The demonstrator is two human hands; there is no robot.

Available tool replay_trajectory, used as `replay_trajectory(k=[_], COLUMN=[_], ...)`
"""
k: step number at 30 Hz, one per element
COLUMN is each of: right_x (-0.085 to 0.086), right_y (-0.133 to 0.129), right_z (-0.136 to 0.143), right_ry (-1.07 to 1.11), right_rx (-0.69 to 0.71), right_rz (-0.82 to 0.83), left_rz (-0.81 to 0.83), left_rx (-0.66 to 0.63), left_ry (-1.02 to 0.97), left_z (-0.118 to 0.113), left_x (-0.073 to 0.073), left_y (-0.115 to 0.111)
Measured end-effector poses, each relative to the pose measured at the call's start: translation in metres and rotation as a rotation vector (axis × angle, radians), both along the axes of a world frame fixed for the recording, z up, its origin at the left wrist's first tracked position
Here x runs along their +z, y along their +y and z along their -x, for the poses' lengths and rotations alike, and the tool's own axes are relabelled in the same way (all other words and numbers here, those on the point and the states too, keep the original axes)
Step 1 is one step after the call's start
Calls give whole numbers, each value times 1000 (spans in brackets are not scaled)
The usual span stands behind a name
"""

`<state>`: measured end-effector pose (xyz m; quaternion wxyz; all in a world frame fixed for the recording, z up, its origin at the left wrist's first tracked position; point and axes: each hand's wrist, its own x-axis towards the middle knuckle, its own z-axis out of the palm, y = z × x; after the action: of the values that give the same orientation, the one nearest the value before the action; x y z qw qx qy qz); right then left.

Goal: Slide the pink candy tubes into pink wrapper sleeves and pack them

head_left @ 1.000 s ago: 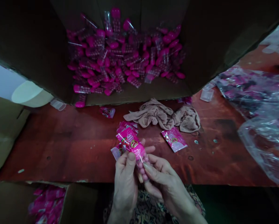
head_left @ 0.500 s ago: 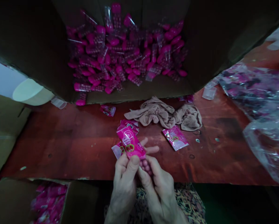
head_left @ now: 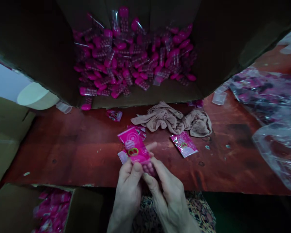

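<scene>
Far left of the crumpled cloth [head_left: 165,119], room is being bounded by a cardboard panel [head_left: 6,139]; nearer, a lower carton [head_left: 14,210] is being seen below the front edge of the red table [head_left: 70,145]. Behind the cloth, reach is being limited by a large carton [head_left: 145,100]. Well right of the cloth, the side is being taken up by a plastic bag [head_left: 272,129].

Left of and nearer than the cloth, a pink packet [head_left: 133,142] is being pinched by the left hand [head_left: 129,187], thumb on top, fingers bent under. At its near end, a ball-filled tube [head_left: 149,169] is being gripped by the right hand [head_left: 168,191], thumb and forefinger closed round it, another finger being extended behind. Packet is being held slanted, glossy, pale swirls and green-ringed picture being shown; pink balls are being partly covered. Whether packet and tube are being joined: cannot tell.
</scene>
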<state>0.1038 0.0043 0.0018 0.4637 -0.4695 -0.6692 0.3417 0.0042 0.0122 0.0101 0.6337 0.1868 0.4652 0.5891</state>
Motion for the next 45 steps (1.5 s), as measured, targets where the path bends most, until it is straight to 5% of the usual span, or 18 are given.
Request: replay_trajectory(k=[5,11,25,33,38,45], right_x=[8,8,-13,-16,-22,-7], right_y=[16,32,2,15,23,32], right_z=[-13,-1,28,11,-1,2], right_ry=[-82,308,739,896,897,980], right_rx=[-220,-70,-261,-135,-28,-10], right_rz=[-47,302,642,713,603,776], left_rz=[38,9,105,96,111,-10], left_rx=[3,-105,85,79,140,168], left_ry=[36,121,222,242,507,797], left_z=[9,2,-9,-11,-6,-9], left_x=[-4,-6,-1,-1,1,1], left_y=[3,-2,-7,-5,-4,-8])
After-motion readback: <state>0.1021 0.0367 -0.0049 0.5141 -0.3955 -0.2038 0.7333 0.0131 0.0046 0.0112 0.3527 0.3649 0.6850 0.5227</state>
